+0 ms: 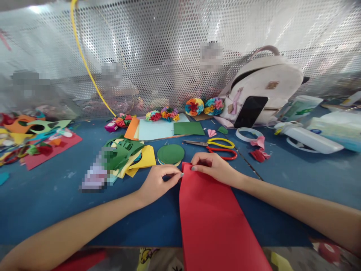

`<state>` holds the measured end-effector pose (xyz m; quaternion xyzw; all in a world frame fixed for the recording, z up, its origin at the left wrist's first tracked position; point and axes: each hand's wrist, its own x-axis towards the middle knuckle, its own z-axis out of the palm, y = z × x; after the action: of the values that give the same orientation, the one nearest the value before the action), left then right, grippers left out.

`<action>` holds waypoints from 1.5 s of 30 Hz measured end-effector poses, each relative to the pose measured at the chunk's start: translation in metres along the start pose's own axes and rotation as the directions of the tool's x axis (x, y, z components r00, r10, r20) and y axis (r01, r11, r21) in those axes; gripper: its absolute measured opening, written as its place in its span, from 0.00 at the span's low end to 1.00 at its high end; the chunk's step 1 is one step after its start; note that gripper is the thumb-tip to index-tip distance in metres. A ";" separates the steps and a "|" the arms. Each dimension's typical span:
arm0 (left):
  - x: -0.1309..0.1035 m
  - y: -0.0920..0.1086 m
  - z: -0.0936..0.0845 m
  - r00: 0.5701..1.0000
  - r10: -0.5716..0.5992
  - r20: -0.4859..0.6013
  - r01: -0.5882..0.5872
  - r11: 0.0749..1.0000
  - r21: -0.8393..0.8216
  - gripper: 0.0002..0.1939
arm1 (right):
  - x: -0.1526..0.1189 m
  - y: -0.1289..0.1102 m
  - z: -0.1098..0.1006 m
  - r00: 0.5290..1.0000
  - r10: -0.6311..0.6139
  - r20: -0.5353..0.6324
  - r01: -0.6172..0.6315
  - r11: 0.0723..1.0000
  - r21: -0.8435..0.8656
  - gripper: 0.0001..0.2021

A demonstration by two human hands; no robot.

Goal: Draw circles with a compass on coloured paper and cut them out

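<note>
A long red paper strip point(214, 218) runs from the middle of the table down over its front edge, its far end folded over. At that end's left corner, my left hand point(162, 182) pinches the paper between thumb and fingers. My right hand point(210, 167) is closed on the same end, just to the right, with thumb and fingertips on the fold. Just beyond my hands lie green paper circles point(170, 154) and scissors point(217, 145) with yellow and red handles.
Green and yellow cut scraps point(121, 152) lie to the left. Paper sheets point(156, 130) and colourful paper flowers point(194, 107) are farther back. A phone point(251, 111) leans on a white backpack point(267, 81). A tape roll point(248, 134) and a white glue gun point(310, 137) sit at the right.
</note>
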<state>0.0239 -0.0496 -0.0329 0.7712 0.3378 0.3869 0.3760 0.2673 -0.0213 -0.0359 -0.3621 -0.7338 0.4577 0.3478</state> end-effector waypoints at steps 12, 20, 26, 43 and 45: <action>0.012 -0.010 0.005 0.964 -0.266 0.027 0.259 0.905 -0.338 0.11 | -0.003 -0.002 0.004 0.998 -0.056 -0.039 0.055 0.998 -0.026 0.12; 0.012 -0.007 0.009 0.947 -0.313 0.074 0.317 0.873 -0.369 0.11 | -0.005 -0.002 0.006 0.992 -0.115 -0.059 0.112 0.992 -0.061 0.10; 0.013 -0.008 0.009 0.938 -0.336 0.083 0.342 0.865 -0.367 0.20 | -0.004 -0.004 0.005 0.955 -0.242 -0.171 0.223 0.967 -0.122 0.14; 0.013 -0.013 0.001 0.884 -0.468 0.010 0.405 0.754 -0.518 0.30 | 0.039 0.025 -0.048 0.923 0.060 -0.381 0.012 0.983 0.183 0.32; 0.013 -0.013 -0.001 0.881 -0.473 -0.005 0.402 0.753 -0.522 0.28 | 0.045 0.027 -0.056 0.927 0.067 -0.369 0.001 0.984 0.181 0.34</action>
<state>0.0267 -0.0326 -0.0388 0.5159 0.4204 0.4144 0.6208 0.2982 0.0488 -0.0340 -0.4224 -0.6043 0.4499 0.5040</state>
